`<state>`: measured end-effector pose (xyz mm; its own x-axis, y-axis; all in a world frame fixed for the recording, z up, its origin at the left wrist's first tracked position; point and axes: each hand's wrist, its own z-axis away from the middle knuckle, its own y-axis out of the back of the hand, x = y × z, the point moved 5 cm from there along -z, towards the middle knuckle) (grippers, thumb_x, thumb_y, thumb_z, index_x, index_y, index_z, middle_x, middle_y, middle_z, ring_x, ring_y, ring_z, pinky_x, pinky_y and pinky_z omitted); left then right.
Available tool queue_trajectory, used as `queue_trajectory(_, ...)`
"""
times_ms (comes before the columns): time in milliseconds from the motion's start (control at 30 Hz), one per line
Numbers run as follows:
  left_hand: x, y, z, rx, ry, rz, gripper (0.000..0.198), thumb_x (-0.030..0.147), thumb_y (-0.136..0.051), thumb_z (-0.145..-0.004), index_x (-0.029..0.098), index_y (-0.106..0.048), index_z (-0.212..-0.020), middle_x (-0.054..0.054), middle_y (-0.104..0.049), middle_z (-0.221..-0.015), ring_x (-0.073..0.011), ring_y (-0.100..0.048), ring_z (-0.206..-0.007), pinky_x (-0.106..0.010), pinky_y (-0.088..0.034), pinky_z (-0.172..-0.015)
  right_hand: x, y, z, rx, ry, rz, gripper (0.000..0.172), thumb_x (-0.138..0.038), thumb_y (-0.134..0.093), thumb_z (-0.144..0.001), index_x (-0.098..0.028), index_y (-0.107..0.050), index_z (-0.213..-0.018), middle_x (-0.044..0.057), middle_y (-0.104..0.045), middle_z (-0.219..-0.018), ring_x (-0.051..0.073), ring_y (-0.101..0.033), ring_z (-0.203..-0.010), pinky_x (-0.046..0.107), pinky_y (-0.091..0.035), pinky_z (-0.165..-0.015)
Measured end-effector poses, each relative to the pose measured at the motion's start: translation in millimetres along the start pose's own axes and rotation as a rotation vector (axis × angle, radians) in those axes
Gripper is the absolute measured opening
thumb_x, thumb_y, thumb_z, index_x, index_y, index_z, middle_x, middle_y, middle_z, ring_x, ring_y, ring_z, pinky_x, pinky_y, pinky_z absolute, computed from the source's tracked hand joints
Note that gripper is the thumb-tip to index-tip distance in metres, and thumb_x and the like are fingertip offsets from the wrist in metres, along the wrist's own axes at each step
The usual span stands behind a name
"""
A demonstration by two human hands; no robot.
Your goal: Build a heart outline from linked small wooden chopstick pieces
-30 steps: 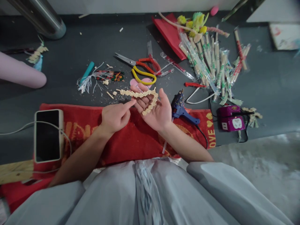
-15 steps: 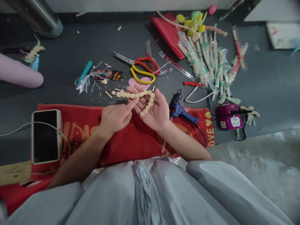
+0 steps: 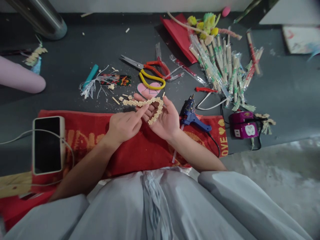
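Note:
Across my upturned right hand rests a cream strand of small flower-like pieces, bent in a hook shape. The palm and slightly curled fingers hold it, and its straight end reaches left past the fingertips. My left hand points its index finger at the strand, the tip touching or very close to it, with the other fingers loosely curled and nothing held. Small loose cream pieces lie by the strand's left end. Just beyond my right fingers is a pink oval pad, partly covered.
Yellow-handled scissors and red-handled pliers lie beyond my hands. A blue glue gun rests at right, its cord trailing. Several wrapped sticks are piled behind it. Under my forearms spreads a red towel; a phone lies at left.
Both hands and the strand have shifted very slightly; the index finger still points at the strand. The rest of the view has moved only a little.

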<state>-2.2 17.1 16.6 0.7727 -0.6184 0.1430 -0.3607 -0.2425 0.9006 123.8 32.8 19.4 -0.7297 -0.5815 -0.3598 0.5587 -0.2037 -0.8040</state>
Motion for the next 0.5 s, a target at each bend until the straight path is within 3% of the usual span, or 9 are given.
queue_trajectory(267,1.3,-1.9,1.1,-0.023,-0.002,-0.024,0.046,0.023,-0.039,-0.101,0.020,-0.060,-0.141,-0.001,-0.067,-0.069,-0.0156,-0.060,-0.058,-0.028,-0.043,-0.058,1.4,-0.3,0.0,0.003,0.003,-0.004,0.057,-0.041,-0.019,-0.102,-0.025,-0.073,-0.107,0.006,-0.081,-0.107,0.021,-0.072,-0.116,0.045,-0.056,-0.109)
queue_trajectory(500,5.8,4.0,-1.7,0.067,-0.069,-0.074,0.044,0.021,-0.036,-0.103,0.017,-0.064,-0.136,0.000,-0.064,-0.064,-0.0156,-0.058,-0.054,-0.031,-0.040,-0.056,1.6,-0.8,0.1,-0.017,0.018,0.028,0.058,-0.041,-0.017,-0.103,-0.027,-0.073,-0.094,0.005,-0.081,-0.102,0.020,-0.073,-0.114,0.043,-0.058,-0.106)
